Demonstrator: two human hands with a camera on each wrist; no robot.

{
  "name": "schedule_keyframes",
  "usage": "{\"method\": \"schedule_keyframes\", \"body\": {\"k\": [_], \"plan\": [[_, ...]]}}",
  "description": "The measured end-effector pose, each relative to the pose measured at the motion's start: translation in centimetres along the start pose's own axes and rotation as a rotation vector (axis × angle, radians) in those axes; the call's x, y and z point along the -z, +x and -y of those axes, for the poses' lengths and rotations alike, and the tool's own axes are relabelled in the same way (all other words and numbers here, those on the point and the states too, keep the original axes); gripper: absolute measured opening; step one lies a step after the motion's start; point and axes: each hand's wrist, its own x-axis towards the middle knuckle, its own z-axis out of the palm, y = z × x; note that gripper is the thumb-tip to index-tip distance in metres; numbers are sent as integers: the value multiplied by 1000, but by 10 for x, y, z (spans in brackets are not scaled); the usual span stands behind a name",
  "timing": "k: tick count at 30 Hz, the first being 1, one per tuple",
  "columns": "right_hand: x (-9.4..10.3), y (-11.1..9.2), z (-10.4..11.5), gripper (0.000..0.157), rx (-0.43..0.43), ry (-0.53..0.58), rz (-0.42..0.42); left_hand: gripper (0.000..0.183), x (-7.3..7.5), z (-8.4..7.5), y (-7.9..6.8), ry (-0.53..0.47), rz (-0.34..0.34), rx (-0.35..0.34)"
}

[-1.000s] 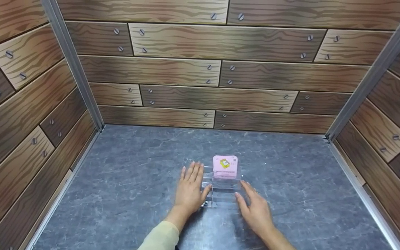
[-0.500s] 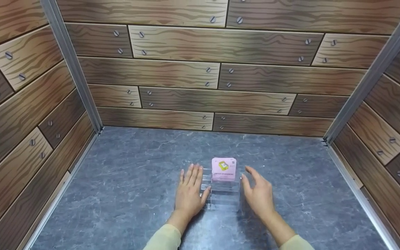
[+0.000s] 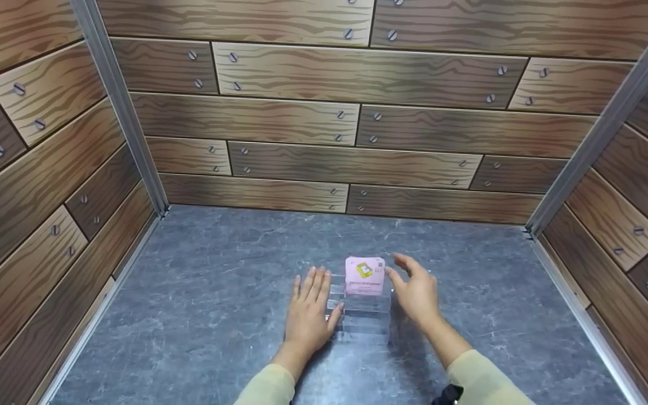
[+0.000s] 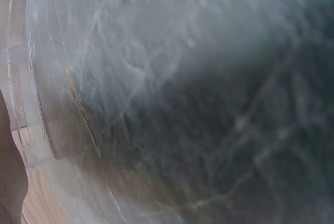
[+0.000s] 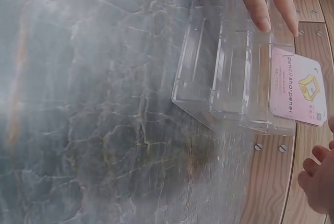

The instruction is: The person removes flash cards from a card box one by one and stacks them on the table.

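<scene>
Holder (image 3: 366, 326): on the table (image 3: 211, 281), your 12 o'clock | card (image 3: 364, 276): in the holder's rearmost slot, toward 1 o'clock | your left hand (image 3: 307, 315): at the holder's 9 o'clock side | your right hand (image 3: 417, 291): just beside the card, its 3 o'clock | back wall (image 3: 296, 124): behind all, 12 o'clock | left wall (image 3: 37, 174): 10 o'clock | right wall (image 3: 628, 219): 2 o'clock

The grey, white-veined marbled surface (image 3: 217, 270) bears a clear, stepped plastic holder (image 3: 366, 322) standing upright.

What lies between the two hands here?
In the head view, the clear tiered holder and the pink card standing in it lie between the left hand and right hand.
</scene>
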Motion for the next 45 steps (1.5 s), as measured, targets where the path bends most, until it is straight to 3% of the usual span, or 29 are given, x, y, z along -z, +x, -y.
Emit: {"method": "schedule_keyframes", "body": {"k": [6, 10, 17, 24, 45], "plan": [[-4, 11, -6, 25, -103, 184, 36, 76, -3, 0, 0, -2, -63, -16], [-8, 15, -11, 16, -148, 295, 55, 76, -4, 0, -1, 7, -59, -13], [-20, 18, -16, 17, -144, 466, 84, 77, -2, 1, -1, 13, -6, -5], [-28, 19, -16, 21, -137, 577, 67, 76, -1, 2, 0, 4, -18, -12], [-39, 12, -18, 18, -142, 542, -5, 76, -4, 1, -1, -6, -34, -2]]}}
